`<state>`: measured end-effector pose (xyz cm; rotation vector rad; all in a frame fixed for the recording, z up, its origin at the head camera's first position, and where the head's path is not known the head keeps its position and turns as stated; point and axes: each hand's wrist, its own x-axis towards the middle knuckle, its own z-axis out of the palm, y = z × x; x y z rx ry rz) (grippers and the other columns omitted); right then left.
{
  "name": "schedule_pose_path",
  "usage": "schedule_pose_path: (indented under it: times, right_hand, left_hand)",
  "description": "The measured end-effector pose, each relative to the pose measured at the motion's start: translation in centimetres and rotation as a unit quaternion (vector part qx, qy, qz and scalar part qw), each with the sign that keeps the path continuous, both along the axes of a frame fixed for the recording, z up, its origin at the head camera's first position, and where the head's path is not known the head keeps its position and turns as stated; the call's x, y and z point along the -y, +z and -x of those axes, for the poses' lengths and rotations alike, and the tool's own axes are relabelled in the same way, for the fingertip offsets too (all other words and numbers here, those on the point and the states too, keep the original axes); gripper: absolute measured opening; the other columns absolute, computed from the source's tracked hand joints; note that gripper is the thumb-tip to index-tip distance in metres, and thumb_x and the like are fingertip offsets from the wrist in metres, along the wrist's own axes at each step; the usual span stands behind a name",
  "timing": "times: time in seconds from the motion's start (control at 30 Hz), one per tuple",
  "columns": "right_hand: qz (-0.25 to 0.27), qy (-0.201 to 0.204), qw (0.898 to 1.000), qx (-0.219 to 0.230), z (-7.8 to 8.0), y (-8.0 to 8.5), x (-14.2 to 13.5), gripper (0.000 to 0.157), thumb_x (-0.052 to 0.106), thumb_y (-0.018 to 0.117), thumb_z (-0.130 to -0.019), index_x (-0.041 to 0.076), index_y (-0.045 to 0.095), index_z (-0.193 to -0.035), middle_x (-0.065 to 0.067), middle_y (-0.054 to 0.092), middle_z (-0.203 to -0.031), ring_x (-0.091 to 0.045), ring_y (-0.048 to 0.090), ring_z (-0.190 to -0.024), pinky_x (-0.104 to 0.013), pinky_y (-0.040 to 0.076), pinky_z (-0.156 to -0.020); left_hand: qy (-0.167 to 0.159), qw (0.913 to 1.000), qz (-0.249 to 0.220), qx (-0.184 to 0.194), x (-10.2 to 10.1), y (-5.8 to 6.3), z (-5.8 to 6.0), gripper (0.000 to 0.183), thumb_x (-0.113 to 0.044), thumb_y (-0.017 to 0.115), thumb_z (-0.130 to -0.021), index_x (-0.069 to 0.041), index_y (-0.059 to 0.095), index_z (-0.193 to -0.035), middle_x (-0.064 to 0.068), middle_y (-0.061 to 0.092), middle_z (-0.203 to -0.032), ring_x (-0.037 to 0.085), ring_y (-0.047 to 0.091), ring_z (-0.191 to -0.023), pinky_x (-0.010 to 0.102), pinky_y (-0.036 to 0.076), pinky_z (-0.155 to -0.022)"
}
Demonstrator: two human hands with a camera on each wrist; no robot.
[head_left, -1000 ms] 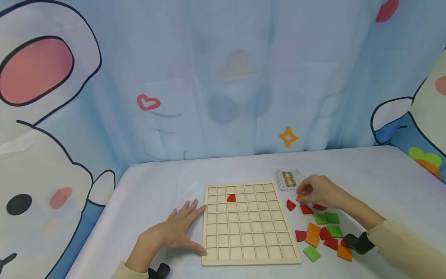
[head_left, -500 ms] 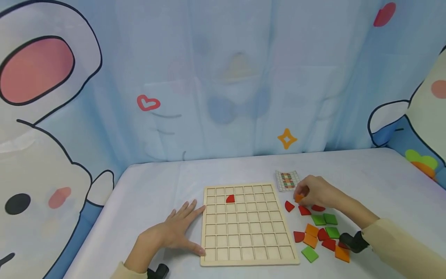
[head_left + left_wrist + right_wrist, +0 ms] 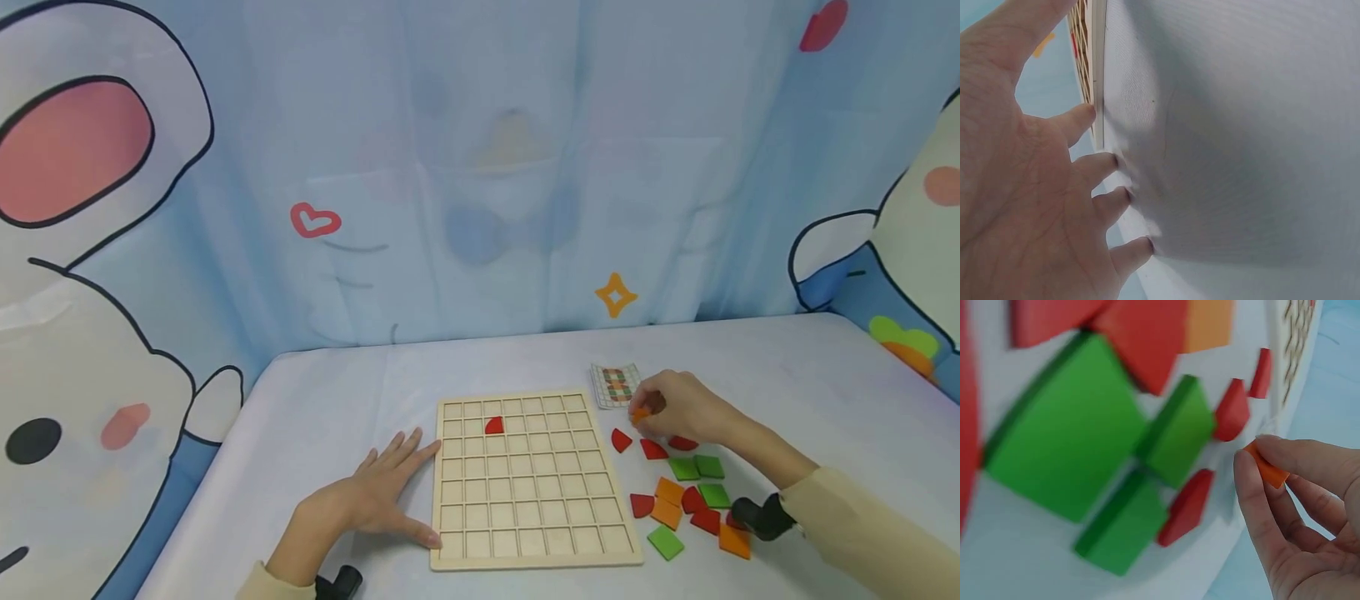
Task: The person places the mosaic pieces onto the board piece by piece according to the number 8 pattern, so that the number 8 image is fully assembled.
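The right hand (image 3: 678,408) had a small, flat, straight-edged orange piece (image 3: 1267,466) pinched between thumb and fingertip, the gap between them only as wide as the piece itself. One end of the piece stuck out past the pinch, and the remaining fingers bent inward behind it. The held piece was to the right of the board, near the lower right corner of a stack of white cards printed with a coloured grid (image 3: 615,386); how far it stood off the cloth could not be told.

The left hand (image 3: 367,504) grasped nothing. Its fingers were spread wide and straight, with the thumb and forefinger touching the left edge of a pale wooden board divided into square cells (image 3: 536,564), the thumb near the lower corner, the forefinger higher up. The other three fingertips rested on the white tablecloth (image 3: 1260,144).

On the board, a red quarter-circle piece (image 3: 495,426) sat in the second row from the top, third column from the left. Below and around the right hand lay loose red rounded pieces (image 3: 654,450), green square tiles (image 3: 666,542) and orange square tiles (image 3: 735,542), some touching one another. The right wrist's black camera mount (image 3: 761,518) partly hid one red piece.
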<state>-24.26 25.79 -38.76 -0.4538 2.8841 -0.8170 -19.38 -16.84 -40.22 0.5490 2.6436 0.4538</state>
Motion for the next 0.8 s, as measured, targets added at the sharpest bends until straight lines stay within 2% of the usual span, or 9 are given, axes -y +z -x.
schedule_pose_path:
  times: [0.27,0.5,0.7,0.8]
  right_hand:
    - [0.034,0.071,0.996,-0.035,0.9,1.3,3.0,0.013,-0.003,0.082,-0.084,0.004,0.073,-0.089,0.001,0.066,-0.083,-0.014,0.057,-0.074,-0.024,0.055,-0.064]
    - [0.068,0.128,0.989,-0.005,1.6,2.3,6.9,0.009,-0.005,0.077,-0.087,0.003,0.074,-0.091,0.002,0.07,-0.083,-0.011,0.06,-0.074,-0.024,0.056,-0.067]
    - [0.055,0.196,0.979,-0.005,2.0,1.7,9.7,0.009,-0.001,0.08,-0.088,0.005,0.075,-0.091,0.005,0.069,-0.083,-0.005,0.058,-0.074,-0.022,0.054,-0.068]
    - [0.06,0.222,0.973,-0.01,2.4,1.4,10.8,0.01,-0.003,0.08,-0.088,0.004,0.075,-0.091,0.005,0.069,-0.082,-0.003,0.056,-0.072,-0.021,0.053,-0.067]
  left_hand:
    - [0.0,1.0,0.0,0.0,0.4,-0.1,0.1,0.12,-0.058,0.091,-0.073,-0.02,0.027,-0.167,0.013,0.013,-0.175,0.035,0.009,-0.161,0.062,0.013,-0.128]
    - [-0.007,0.9999,-0.014,0.0,0.3,-0.1,0.2,0.119,-0.057,0.091,-0.074,-0.02,0.027,-0.168,0.014,0.011,-0.175,0.036,0.008,-0.161,0.063,0.011,-0.127]
    - [-0.007,0.9997,-0.023,0.004,0.2,-0.4,0.1,0.119,-0.057,0.091,-0.074,-0.021,0.028,-0.167,0.014,0.012,-0.175,0.036,0.007,-0.161,0.064,0.011,-0.127]
    - [-0.006,0.9998,-0.018,0.005,0.2,-0.1,-0.1,0.118,-0.057,0.091,-0.074,-0.021,0.028,-0.167,0.014,0.012,-0.175,0.035,0.008,-0.161,0.063,0.012,-0.128]
